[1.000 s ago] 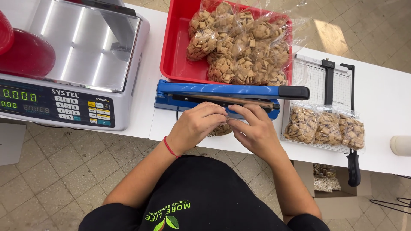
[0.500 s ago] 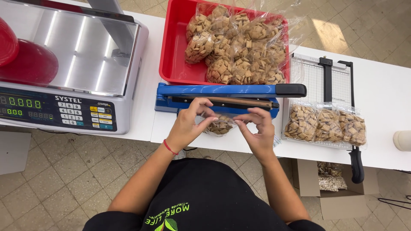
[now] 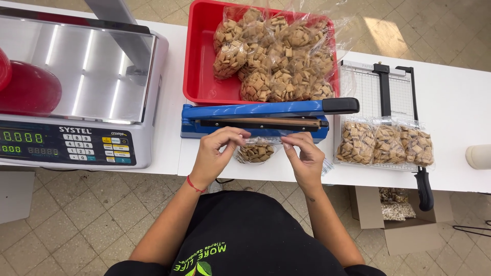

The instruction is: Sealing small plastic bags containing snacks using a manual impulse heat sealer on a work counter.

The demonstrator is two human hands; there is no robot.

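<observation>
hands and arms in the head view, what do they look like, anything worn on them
Both forearms are bare, no sleeves or gloves. The left hand has a thin red band round the wrist. The right hand wears nothing; a small dark mark sits on its wrist.

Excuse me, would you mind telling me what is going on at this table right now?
A person holds a small clear bag of cereal squares by its top edge, left hand and right hand pinching either end, just in front of the blue heat sealer. More filled bags sit in the red tray and on the paper cutter.
</observation>
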